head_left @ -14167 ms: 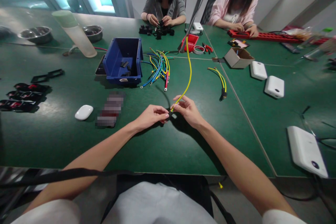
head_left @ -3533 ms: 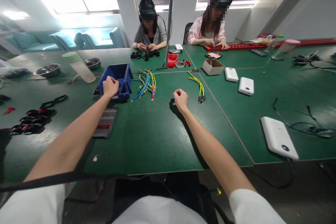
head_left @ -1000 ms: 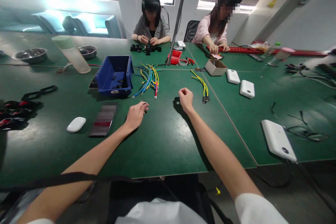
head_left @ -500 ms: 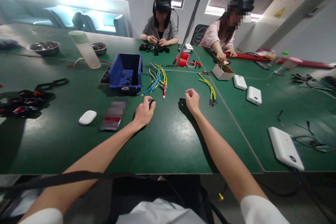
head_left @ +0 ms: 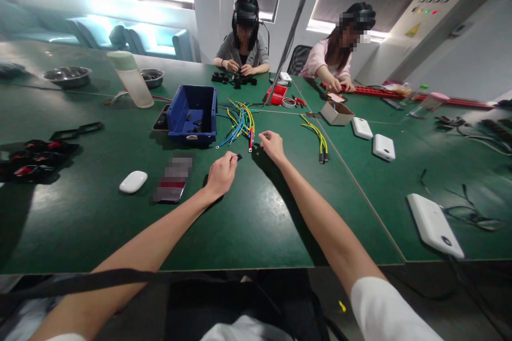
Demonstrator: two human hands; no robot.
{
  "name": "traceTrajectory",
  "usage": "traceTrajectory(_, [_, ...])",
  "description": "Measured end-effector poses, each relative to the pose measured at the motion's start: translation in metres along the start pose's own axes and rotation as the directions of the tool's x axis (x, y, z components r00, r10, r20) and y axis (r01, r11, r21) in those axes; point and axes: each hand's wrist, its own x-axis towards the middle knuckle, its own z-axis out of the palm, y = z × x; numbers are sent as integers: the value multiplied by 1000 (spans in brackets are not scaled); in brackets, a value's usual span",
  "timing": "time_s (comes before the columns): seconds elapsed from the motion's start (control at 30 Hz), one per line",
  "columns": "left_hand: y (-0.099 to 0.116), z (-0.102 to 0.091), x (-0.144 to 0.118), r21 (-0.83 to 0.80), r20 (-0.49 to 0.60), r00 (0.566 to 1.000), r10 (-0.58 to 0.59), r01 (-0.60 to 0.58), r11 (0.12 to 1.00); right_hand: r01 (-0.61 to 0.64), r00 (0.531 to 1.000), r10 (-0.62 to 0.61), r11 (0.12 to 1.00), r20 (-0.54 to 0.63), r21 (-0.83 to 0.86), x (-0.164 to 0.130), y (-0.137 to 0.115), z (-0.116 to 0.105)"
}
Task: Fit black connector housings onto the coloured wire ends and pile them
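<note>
At a green worktable (head_left: 256,224), the person's left hand (head_left: 221,175) pinches a small black sleeve (head_left: 239,157) at its fingertips, short axis aimed right & away toward the loose wire bundle (head_left: 240,120). The right hand (head_left: 272,145), fingers loosely curled & holding nothing visible, sits just right of the red-tipped wire (head_left: 251,138), the nearer hand to it. That wire's long axis runs away from the person, terminal end pointing back toward them.

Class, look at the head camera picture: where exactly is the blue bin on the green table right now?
The blue bin sits left of centre on the green table, beyond the left hand, with the bundle of coloured wires just to its right.
</note>
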Motion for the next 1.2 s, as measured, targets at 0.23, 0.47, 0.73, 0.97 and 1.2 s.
traceTrajectory(0.23, [-3,3,1,-79,-7,998,55,-56,995,45,998,-59,933,-29,-357,1,-5,24])
traceTrajectory(0.47, [-5,5,3,-105,19,999,50,-47,993,84,995,-45,864,90,-497,-3,-7,21])
traceTrajectory(0.73, [-6,5,4,-208,50,999,4,6,978,15,993,49,845,106,-534,-6,-16,16])
traceTrajectory(0.97, [-6,5,5,-239,91,995,-36,57,969,-45,996,69,939,59,-340,-6,-12,10])
traceTrajectory(1.2, [-4,5,7,-243,78,994,-73,90,966,-12,993,19,998,-119,65,-3,0,8])
